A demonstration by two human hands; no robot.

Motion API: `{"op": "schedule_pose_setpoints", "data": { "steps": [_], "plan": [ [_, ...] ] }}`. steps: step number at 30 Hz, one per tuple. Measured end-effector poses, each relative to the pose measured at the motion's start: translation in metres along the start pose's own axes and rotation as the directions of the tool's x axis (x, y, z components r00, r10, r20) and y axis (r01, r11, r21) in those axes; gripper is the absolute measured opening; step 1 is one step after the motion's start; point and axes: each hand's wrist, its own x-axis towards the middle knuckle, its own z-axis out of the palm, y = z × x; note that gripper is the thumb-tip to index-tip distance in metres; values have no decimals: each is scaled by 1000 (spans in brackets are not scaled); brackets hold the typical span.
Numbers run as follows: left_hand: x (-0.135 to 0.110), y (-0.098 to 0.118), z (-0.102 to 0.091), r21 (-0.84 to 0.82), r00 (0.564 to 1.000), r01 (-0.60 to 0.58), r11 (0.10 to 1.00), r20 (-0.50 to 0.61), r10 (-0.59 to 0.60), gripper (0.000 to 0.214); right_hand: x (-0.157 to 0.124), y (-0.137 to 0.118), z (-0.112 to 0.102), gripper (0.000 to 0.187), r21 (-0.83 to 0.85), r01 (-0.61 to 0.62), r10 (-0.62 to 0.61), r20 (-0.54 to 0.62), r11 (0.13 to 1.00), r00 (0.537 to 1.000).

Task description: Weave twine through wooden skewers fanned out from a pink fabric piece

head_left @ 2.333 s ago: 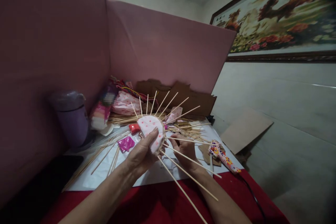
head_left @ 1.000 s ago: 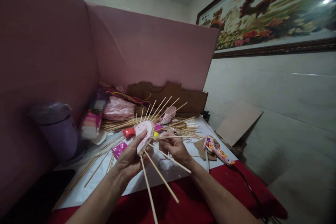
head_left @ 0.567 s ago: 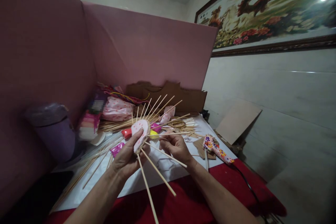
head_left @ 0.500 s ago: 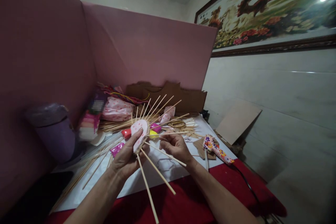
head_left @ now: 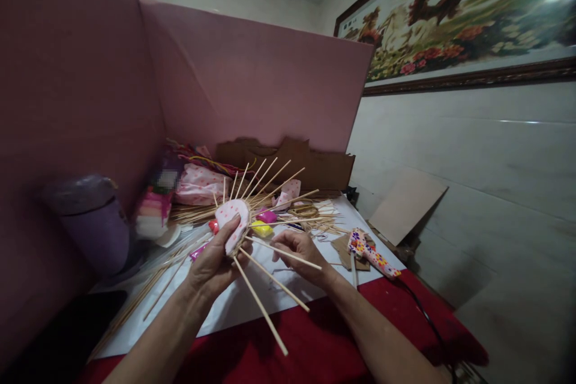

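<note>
My left hand (head_left: pixel 215 264) grips a round pad (head_left: pixel 233 222) covered in white cloth with pink dots, thumb on its face. Thin wooden sticks (head_left: pixel 265 267) radiate from the pad's edge, which has a twine-like border. My right hand (head_left: pixel 299 255) is just right of the pad, behind one of the sticks. Its fingers are curled together; whatever they pinch, perhaps a thin strand, is too small to make out. Beyond the pad lie a yellow packet (head_left: pixel 261 228), a magenta packet (head_left: pixel 267 216) and a red packet (head_left: pixel 213 226).
A flower-patterned glue gun (head_left: pixel 373 255) lies on cardboard at the right, its cord trailing over the red cloth (head_left: pixel 405 312). Loose sticks (head_left: pixel 135 300) lie at the left. Dotted fabric (head_left: pixel 202 185) and torn cardboard (head_left: pixel 328 171) are at the back. A purple bin (head_left: pixel 96 234) stands left.
The pad with its sticks has shifted slightly left and turned a little in my left hand's grip. My right hand stays close by, its fingers still curled.
</note>
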Motion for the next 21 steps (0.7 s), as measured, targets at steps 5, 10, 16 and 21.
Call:
{"op": "schedule_pose_setpoints", "data": {
  "steps": [5,10,16,21],
  "plan": [
    [-3,-9,3,207,985,-150,967,-49,163,16,-2,1,1,16,-287,79,-84,-3,955,996],
    [-3,-16,4,250,980,-161,955,-74,185,17,-1,2,3,17,-507,183,-238,-45,842,970],
    [-2,-9,2,245,983,-160,956,-49,177,19,1,0,-6,12,-105,68,-68,12,992,998],
    [-4,-7,3,239,980,-183,954,-34,196,17,3,-8,-12,33,75,-92,84,106,993,991]
  ]
}}
